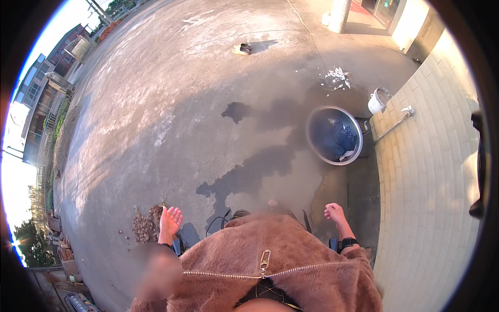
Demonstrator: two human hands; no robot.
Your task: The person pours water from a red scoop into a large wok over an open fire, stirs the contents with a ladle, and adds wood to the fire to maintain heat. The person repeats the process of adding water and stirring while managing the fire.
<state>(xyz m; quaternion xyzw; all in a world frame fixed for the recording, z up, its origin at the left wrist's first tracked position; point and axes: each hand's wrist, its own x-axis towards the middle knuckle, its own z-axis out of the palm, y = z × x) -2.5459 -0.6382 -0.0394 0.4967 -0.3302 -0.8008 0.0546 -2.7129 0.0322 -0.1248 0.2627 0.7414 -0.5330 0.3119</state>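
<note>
My left hand (170, 224) is raised at my side, palm up and fingers spread, with nothing in it. Beside it on the concrete lies a heap of small brown clumps (146, 226), too small to identify. My right hand (334, 212) hangs near the tiled wall, fingers loosely bent and no object visible in them. Dark bands circle both wrists. Ahead of that hand stands a wide metal basin (310, 134) with wet dark clothes (343, 136) inside, one piece patterned. I wear a brown fleecy jacket (269, 238) with a metal zip.
A tap (407, 110) on a pipe juts from the pale tiled wall (421, 175). Behind the basin sits a white bucket (376, 102), near scattered white scraps (338, 76). A pair of shoes (242, 49) rests farther off. Wet patches (253, 167) darken the concrete.
</note>
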